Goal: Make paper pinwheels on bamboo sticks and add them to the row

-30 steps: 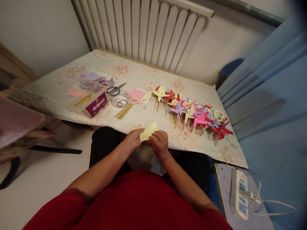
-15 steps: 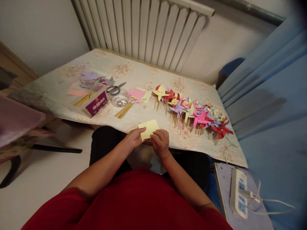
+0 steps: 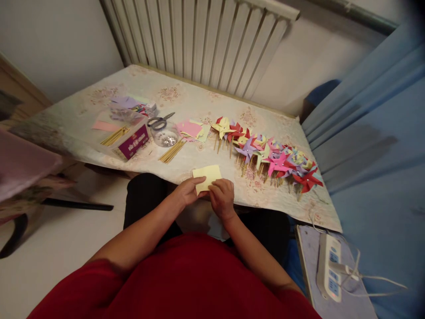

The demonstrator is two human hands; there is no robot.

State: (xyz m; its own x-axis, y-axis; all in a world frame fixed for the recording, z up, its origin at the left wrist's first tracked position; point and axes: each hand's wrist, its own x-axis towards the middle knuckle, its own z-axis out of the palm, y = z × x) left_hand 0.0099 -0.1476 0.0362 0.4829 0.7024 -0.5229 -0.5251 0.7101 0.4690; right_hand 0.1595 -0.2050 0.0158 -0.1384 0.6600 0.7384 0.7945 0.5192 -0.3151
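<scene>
The left hand (image 3: 186,191) is nearly closed and pinches the near left edge of a yellow paper square (image 3: 206,174). The right hand (image 3: 222,197), fingers curled, grips the near right edge. The paper is held by both hands over the near edge of the table (image 3: 186,99), almost flat, its free side pointing away toward the row of pinwheels (image 3: 265,155).

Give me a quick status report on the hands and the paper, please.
Left hand and right hand both pinching the yellow paper at the table edge. Pinwheels lie clear, to the right.
</scene>
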